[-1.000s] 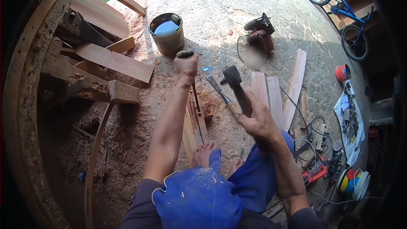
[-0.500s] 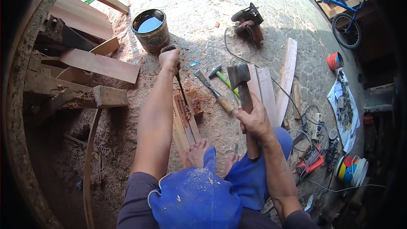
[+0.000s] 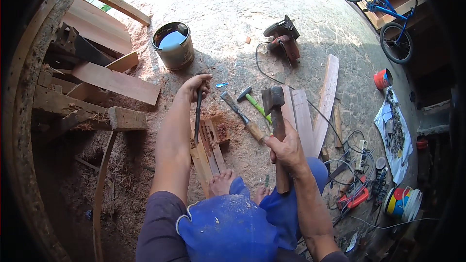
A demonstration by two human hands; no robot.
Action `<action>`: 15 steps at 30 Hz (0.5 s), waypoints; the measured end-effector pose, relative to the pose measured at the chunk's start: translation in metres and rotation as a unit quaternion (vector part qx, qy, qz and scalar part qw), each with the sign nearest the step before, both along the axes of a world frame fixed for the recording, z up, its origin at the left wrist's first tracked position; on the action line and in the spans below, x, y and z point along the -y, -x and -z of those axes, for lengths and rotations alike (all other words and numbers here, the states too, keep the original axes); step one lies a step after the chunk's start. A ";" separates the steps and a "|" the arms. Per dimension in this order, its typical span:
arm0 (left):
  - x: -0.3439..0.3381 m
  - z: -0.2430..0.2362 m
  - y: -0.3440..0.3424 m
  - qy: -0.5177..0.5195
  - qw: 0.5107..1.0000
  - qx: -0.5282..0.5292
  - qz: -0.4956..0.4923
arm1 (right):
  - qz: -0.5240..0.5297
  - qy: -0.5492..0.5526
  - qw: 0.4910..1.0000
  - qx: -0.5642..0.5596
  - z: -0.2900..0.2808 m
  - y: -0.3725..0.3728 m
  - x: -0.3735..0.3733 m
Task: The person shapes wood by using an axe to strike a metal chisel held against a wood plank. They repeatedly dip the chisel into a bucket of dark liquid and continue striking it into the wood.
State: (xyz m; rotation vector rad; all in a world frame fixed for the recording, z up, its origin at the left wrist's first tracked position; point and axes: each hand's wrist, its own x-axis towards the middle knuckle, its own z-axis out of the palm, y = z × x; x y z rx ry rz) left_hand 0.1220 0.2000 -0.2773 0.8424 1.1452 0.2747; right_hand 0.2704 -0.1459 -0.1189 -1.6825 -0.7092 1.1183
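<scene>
My left hand (image 3: 196, 86) is closed around the upper part of a long, thin dark chisel (image 3: 197, 116). The chisel stands nearly upright, its lower end at the narrow wooden pieces (image 3: 201, 157) between my feet. One of these has a row of small holes. My right hand (image 3: 290, 150) grips the wooden handle of a hatchet (image 3: 273, 98), head up, above my right knee. Just left of that hand lies another chisel (image 3: 240, 114) with a wooden handle, beside a green-handled hammer (image 3: 255, 102). My bare foot (image 3: 222, 182) rests against the wooden pieces.
A bucket of liquid (image 3: 173, 51) stands ahead on the left, a corded power saw (image 3: 285, 39) ahead on the right. Boards (image 3: 116, 81) and a handsaw (image 3: 77, 46) lie left. Right are planks (image 3: 303, 116), tangled cables (image 3: 361, 157), a red can (image 3: 382, 78) and a blue bicycle (image 3: 388, 7).
My left hand has come down toward me and its grip has shifted, fingers now partly extended. The chisel's lower end has moved left on the wood. My right hand still holds the hatchet.
</scene>
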 end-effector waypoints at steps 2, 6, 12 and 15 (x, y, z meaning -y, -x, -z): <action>0.030 -0.019 0.009 -0.036 0.995 0.004 0.096 | 0.012 0.027 1.000 0.008 0.006 -0.004 0.008; 0.103 -0.067 0.033 -0.420 0.884 -0.081 0.187 | 0.004 0.035 0.999 0.034 -0.004 -0.008 0.012; 0.199 -0.046 0.085 -0.512 0.641 -0.324 0.471 | -0.023 0.016 0.999 0.037 -0.004 -0.008 0.019; 0.137 -0.031 0.082 -0.556 0.691 -0.394 0.243 | -0.037 0.007 0.999 0.035 -0.005 -0.004 0.018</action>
